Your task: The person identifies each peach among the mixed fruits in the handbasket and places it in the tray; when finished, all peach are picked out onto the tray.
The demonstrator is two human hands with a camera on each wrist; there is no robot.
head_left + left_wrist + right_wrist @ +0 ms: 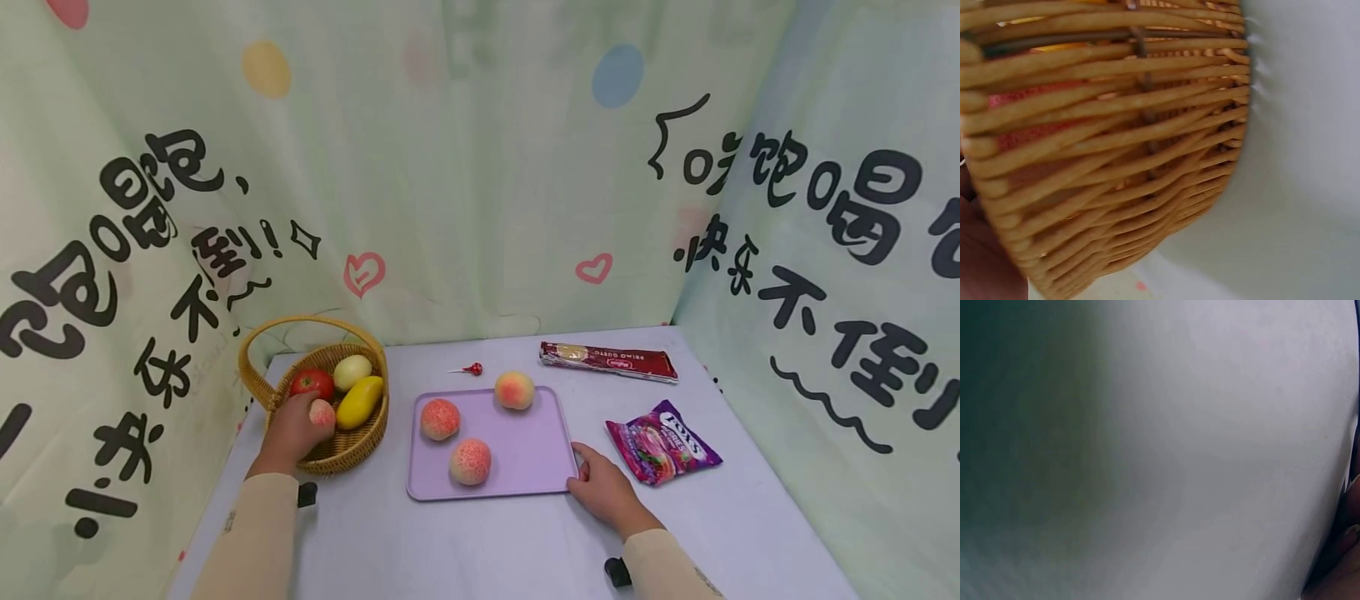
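My left hand [295, 429] reaches over the near rim of a wicker basket [358, 454] and holds a pink peach [322, 414] inside it. A red tomato [312, 383], a pale yellow-green round fruit [352, 372] and a yellow mango [360, 402] lie in the basket too. In the left wrist view the basket's woven side [1116, 150] hides most of the hand, and pinkish red shows through the gaps. My right hand [606, 489] grips the lower right edge of a lilac tray [525, 467]. On the tray sit three peaches, one at the back [514, 390].
Behind the tray lies a small red-handled pick [472, 369]. A long dark red packet [609, 362] lies at the back right, with a purple snack bag [664, 444] in front of it. Printed curtains [480, 183] enclose the white table [450, 550] at the back and sides.
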